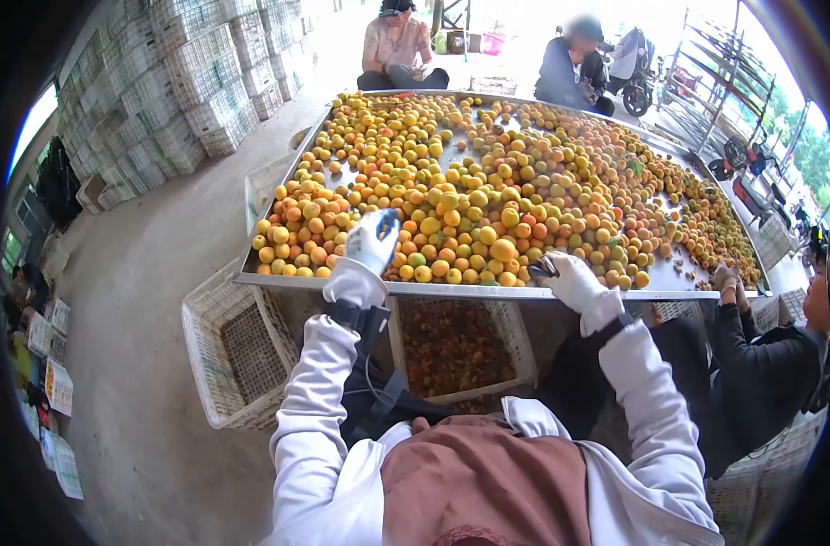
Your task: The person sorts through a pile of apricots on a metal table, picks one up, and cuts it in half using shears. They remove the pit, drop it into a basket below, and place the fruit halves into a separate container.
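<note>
A large metal sorting table (451, 291) is covered with several yellow and orange apricots (470, 191). My left hand (371, 244), in a white glove, reaches over the near edge among the fruit at the left; its fingers are curled, and I cannot tell if they hold one. My right hand (568, 278), also gloved, rests at the near rim and grips a small dark tool (542, 267). Below the table edge between my arms stands a white plastic crate (517, 350) holding darker fruit.
An empty white crate (206, 350) sits on the concrete floor at the left. A person in black (761, 364) works at the table's right corner. Two seated people (397, 50) are at the far end. Stacked crates (187, 82) line the left wall.
</note>
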Demonstrator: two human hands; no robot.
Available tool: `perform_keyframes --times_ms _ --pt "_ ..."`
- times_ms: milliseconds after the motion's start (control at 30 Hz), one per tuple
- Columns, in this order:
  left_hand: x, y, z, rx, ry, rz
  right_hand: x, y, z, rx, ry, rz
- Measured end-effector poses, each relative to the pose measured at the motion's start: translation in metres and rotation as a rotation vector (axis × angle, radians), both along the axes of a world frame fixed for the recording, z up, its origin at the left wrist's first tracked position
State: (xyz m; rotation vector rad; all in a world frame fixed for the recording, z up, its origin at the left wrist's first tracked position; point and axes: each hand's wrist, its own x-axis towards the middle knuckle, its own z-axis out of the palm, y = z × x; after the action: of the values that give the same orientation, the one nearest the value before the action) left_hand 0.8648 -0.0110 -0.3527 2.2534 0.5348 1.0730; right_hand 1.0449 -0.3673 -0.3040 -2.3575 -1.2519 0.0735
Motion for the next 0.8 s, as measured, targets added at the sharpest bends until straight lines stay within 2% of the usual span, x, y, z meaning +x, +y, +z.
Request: perform_keyframes --times_ms 33,100,167,233,300,367,433,500,567,633,667,700,733,767,800 --pt "-0.005 -0.020 0.008 -0.072 0.054 -0.090 -0.026 -0.002 0.012 0.129 0.064 0.011" --pt "-0.014 -0.068 0.007 -0.003 0.050 -0.180 -0.071 -0.009 0.008 0.251 0.224 -0.086" --pt "-0.032 -0.130 0.017 -0.133 0.080 -0.310 -0.110 -0.027 -0.033 0.449 0.286 -0.102" --pt "-0.040 -0.168 -0.018 0.039 0.068 -0.387 -0.153 -0.043 -0.033 0.404 0.443 -0.181" --pt "-0.063 -0.202 -0.029 -0.005 0.085 -0.473 -0.160 -0.066 -0.052 0.387 0.501 -0.184" --pt "-0.086 -0.223 -0.041 -0.324 0.080 -0.515 -0.157 -0.080 -0.067 0.454 0.643 -0.251" --pt "-0.113 -0.230 -0.030 -0.410 0.043 -0.501 -0.154 -0.085 -0.048 0.502 0.694 -0.265" --pt "-0.138 -0.224 -0.017 -0.535 -0.027 -0.443 -0.143 -0.085 -0.038 0.465 0.527 -0.310" --pt "-0.163 -0.208 -0.006 -0.403 -0.158 -0.292 -0.123 -0.078 -0.045 0.554 0.261 -0.247" --pt "-0.198 -0.198 0.025 -0.626 -0.172 -0.145 -0.101 -0.065 -0.031 0.590 0.072 -0.084" --pt "-0.213 -0.183 0.018 -0.535 -0.225 -0.103 -0.093 -0.059 -0.022 0.600 0.053 -0.053" --pt "-0.227 -0.175 0.021 -0.528 -0.236 -0.034 -0.089 -0.051 -0.012 0.602 0.056 -0.046" --pt "-0.236 -0.176 0.045 -0.661 -0.171 0.082 -0.086 -0.043 -0.001 0.613 0.291 -0.077" --pt "-0.243 -0.160 0.028 -0.590 -0.320 0.047 -0.079 -0.039 0.007 0.614 0.526 -0.106" --pt "-0.251 -0.142 0.022 -0.486 -0.328 0.004 -0.066 -0.037 0.010 0.418 0.424 -0.156"
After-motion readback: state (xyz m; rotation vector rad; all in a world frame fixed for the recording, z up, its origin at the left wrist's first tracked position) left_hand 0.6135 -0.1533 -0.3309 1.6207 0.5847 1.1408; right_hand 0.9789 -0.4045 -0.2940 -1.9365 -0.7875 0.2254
